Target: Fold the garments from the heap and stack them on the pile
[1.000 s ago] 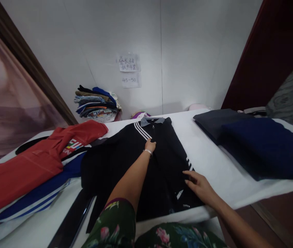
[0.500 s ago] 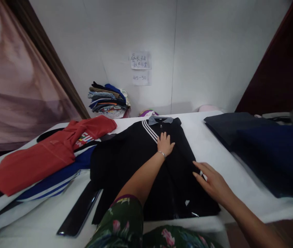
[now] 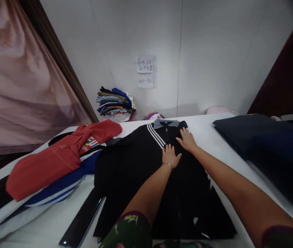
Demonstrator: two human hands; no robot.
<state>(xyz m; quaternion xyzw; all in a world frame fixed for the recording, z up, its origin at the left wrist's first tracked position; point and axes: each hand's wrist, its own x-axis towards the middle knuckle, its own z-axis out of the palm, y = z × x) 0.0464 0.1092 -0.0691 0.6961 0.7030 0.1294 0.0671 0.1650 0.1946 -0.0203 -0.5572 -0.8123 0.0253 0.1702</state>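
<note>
A black zip jacket (image 3: 131, 165) with a grey collar and three white stripes lies spread front-up on the white table. My left hand (image 3: 171, 156), a bracelet at its wrist, rests flat on the chest beside the zip, fingers spread. Near the shoulder on the right side, my right hand (image 3: 187, 139) lies on the jacket with its fingers stretched out. The sleeve on the left side extends outward; the other one is folded in or hidden under my right arm. Neither hand grips the cloth.
At left lie a red garment (image 3: 45, 168) and a blue garment with white stripes (image 3: 66, 189). A dark phone-like slab (image 3: 81, 220) sits by the jacket's left edge. Dark folded cloth (image 3: 249, 134) is at right. A clothes stack (image 3: 115, 105) stands by the wall, below paper signs (image 3: 146, 65).
My right hand has moved up and left from the jacket's right side to the shoulder area. The left hand stays on the chest. The view has shifted slightly.
</note>
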